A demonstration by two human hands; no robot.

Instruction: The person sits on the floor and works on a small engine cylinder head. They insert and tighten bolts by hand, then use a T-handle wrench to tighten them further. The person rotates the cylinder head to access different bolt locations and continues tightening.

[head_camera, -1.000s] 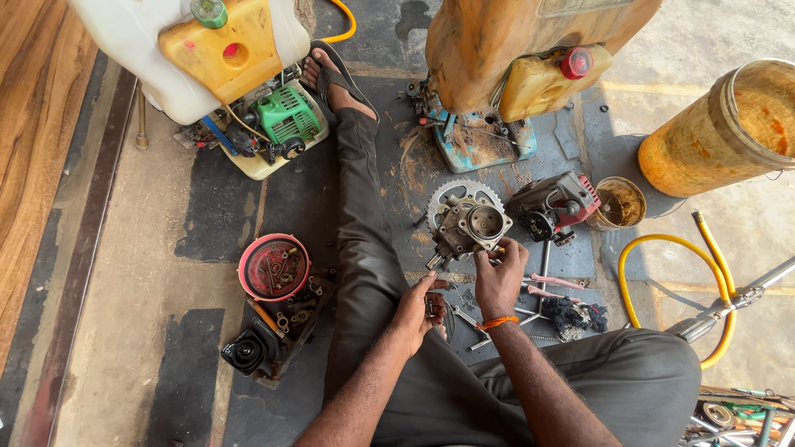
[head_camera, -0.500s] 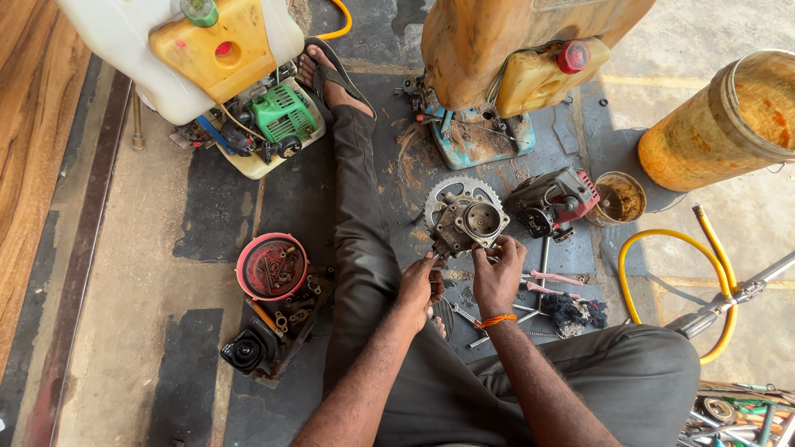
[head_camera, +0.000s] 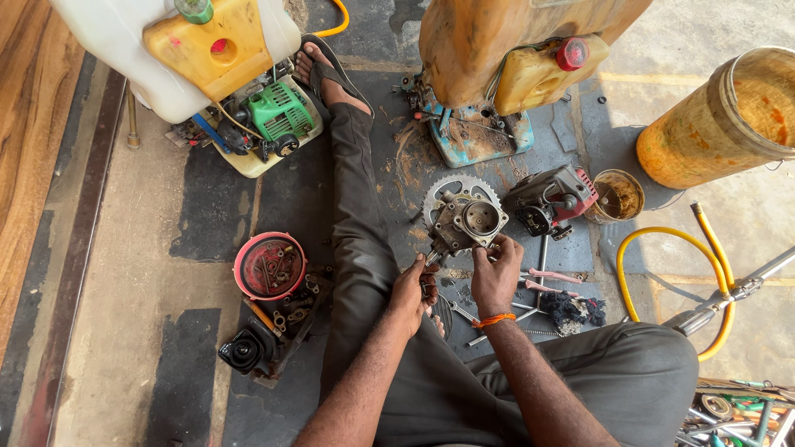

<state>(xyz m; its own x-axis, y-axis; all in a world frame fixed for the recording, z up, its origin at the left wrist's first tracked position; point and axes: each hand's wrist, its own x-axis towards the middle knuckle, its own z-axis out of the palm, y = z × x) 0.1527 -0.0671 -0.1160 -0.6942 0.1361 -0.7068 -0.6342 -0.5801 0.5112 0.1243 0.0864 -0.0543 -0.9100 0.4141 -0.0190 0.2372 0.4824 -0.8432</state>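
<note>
On dark floor mat between legs: grey metal engine block w/ toothed sprocket [head_camera: 465, 219]. Right hand [head_camera: 495, 277] grips its lower edge; left hand [head_camera: 411, 291] closed on small part just beside. Red round lid [head_camera: 269, 265] well left.

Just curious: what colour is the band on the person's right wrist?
Orange; the wrist band shows best in the head view.

Both your forearms reach forward from the bottom edge, close together — your left hand [head_camera: 411, 291] curled shut, knuckles up. Your right hand [head_camera: 497, 277] sits just beside it, fingers bent down in a grip — an orange band at that wrist.
</note>
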